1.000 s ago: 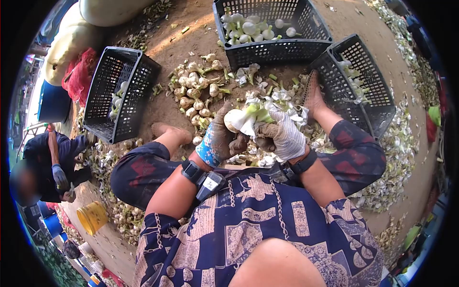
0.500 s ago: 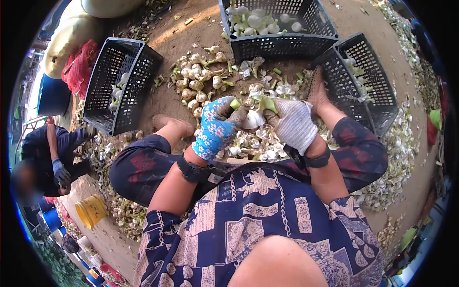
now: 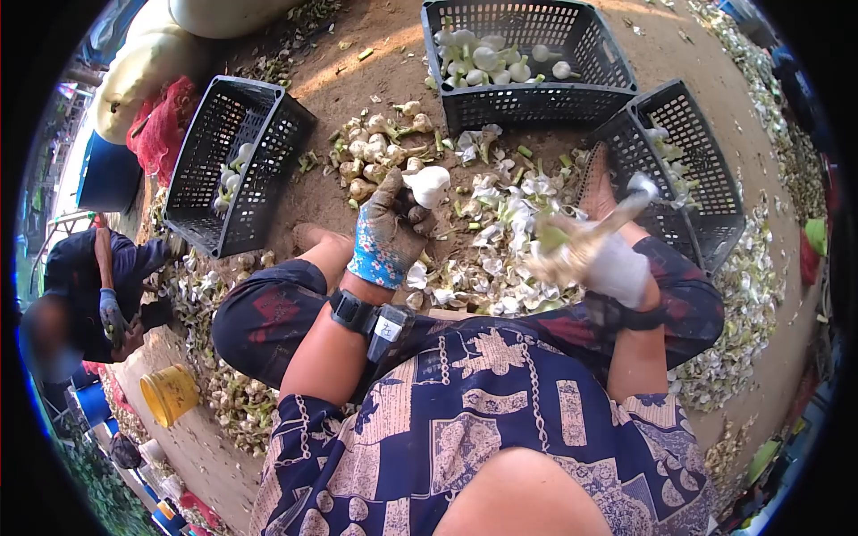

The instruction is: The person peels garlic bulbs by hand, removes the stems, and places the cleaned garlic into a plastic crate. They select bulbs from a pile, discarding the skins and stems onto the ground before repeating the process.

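Where husks litter dirt, crates flank garlic.

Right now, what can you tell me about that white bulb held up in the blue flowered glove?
The bulb is white and rounded, with faint lobes like a peeled garlic head and no green stalk showing. It looks clean. The left hand, in a soiled glove with a blue flowered cuff, pinches it from below, holding it above the dirt ground, in front of a pile of unpeeled bulbs. Nothing else touches it.
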